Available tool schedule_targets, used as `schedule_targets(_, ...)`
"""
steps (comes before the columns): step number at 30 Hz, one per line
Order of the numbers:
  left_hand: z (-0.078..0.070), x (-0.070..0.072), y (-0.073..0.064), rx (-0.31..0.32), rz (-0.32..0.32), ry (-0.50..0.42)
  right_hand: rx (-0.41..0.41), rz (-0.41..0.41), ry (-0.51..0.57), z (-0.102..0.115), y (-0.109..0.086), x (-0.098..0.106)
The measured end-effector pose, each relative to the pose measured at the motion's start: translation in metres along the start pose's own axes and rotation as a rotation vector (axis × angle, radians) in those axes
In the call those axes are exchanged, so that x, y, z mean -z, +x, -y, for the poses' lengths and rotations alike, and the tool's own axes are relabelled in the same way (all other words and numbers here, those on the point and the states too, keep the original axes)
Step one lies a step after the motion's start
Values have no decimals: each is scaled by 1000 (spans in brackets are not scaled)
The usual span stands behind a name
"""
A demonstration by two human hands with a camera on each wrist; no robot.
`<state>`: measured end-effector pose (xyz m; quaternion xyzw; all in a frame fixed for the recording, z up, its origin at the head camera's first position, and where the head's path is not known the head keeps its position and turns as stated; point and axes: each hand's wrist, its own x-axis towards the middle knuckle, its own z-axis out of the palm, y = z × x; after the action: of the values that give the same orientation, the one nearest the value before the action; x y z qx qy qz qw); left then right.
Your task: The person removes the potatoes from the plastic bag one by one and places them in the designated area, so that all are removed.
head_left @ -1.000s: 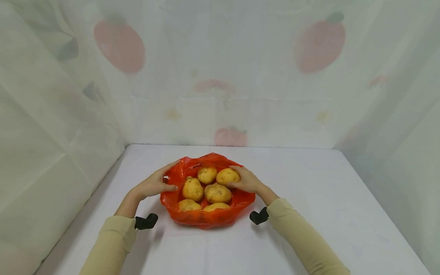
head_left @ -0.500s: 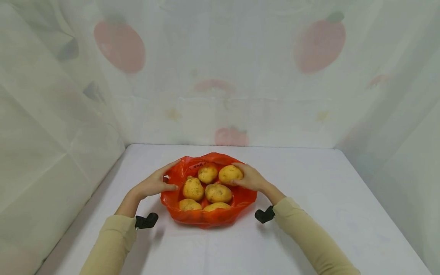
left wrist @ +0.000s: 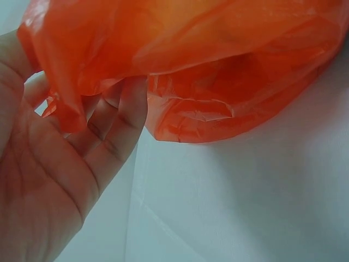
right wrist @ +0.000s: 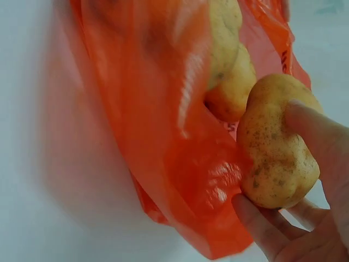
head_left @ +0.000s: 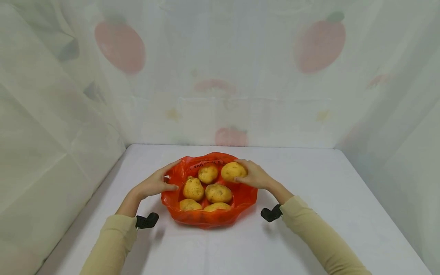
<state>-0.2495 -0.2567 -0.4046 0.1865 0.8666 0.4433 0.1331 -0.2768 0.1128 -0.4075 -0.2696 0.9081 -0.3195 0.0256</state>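
Note:
A red plastic bag lies with its mouth wide, and several yellow potatoes show inside it. My left hand grips the bag's left rim, thumb on the inner side; the left wrist view shows the fingers behind a fold of the plastic. With my right hand I hold a potato at the bag's right side, thumb on one face and fingers under the other. In the right wrist view this potato is by the bag's rim, above the level of the plastic edge.
A white table carries the bag near its middle. Pale curtains printed with fruit stand behind it and at both sides. A black camera mount sits at the left wrist and a similar black mount at the right.
My right hand has moved up and to the right with the potato, away from the other potatoes. The left hand has stayed at the bag's rim.

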Motion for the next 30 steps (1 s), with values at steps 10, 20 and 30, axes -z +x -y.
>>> schedule_targets(10,2,1,0,18,-5,15,16,-1,19,-2,-3,16)
schedule_targets(20,-2,1,-2,32,-8,7,1,4,27,-6,-4,29)
schedule_targets(30,-1,1,-2,23,-2,6,-35,-39,21,-15,-5,41)
